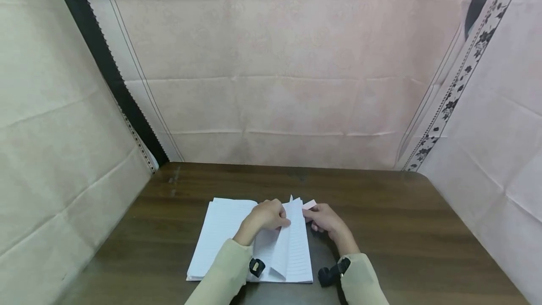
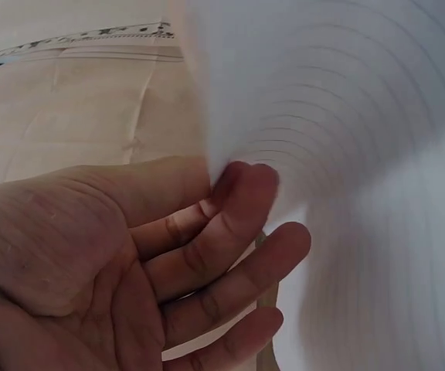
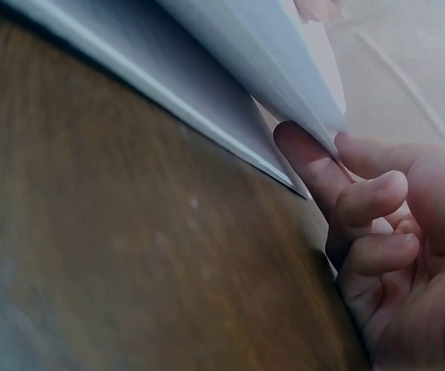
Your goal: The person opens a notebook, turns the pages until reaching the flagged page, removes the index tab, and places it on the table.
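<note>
The table [image 1: 427, 234] gives passage left and right of the notebook [image 1: 224, 236] and along a strip on its far side, out to the hanging cloth [image 1: 275, 60]. Over the notebook, the left hand [image 1: 266, 215] and a lifted page [image 1: 281, 251] obstruct; the right hand [image 1: 325, 220] blocks its far right corner, the left sleeve [image 1: 224, 269] its near edge.

Bright and soft in the head view, with pale light on the cloth walls [image 1: 292, 60]. Darker down on the desk [image 1: 423, 229], with a gray shine at the bottom. Dimmer in the left wrist view: blurry on the near page [image 2: 323, 69], clearer on the left grip [image 2: 122, 270]. Smeary in the right wrist view, mostly across the desk, with bluish glare low at the left.
</note>
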### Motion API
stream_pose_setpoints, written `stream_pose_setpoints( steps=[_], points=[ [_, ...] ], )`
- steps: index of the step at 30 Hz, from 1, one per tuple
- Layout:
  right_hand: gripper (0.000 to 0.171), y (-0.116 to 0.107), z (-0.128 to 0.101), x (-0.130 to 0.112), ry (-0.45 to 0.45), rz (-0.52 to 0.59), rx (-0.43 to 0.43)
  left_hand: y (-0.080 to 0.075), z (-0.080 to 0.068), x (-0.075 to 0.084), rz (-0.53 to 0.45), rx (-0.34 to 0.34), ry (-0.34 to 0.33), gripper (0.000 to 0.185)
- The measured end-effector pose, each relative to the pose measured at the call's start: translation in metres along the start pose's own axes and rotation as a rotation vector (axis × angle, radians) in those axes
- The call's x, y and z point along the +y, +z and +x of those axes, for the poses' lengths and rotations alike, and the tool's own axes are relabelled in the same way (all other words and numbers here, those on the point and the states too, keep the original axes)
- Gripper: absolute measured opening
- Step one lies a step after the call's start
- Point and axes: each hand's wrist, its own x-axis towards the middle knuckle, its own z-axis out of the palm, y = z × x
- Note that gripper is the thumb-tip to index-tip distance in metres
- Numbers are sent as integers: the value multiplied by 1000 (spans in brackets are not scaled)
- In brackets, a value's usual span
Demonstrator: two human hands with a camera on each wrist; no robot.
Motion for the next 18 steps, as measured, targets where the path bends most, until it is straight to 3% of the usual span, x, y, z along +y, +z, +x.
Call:
stream_pose_setpoints(
  steps=[5, 8, 12, 18],
  points=[
    [32, -1, 0, -1, 0, 2, -4, -8, -2, -4, 2, 6, -19, 22],
    [32, -1, 0, -2, -2, 8, -5, -13, -5, -11, 21, 8, -29, 29],
    [31, 0, 1, -2, 0, 18, -18, -16, -8, -26, 3, 13, -44, 38],
    [28, -2, 1, 0, 3, 9, -8, -22, -13, -53, -87, 2, -13, 41]
  ],
)
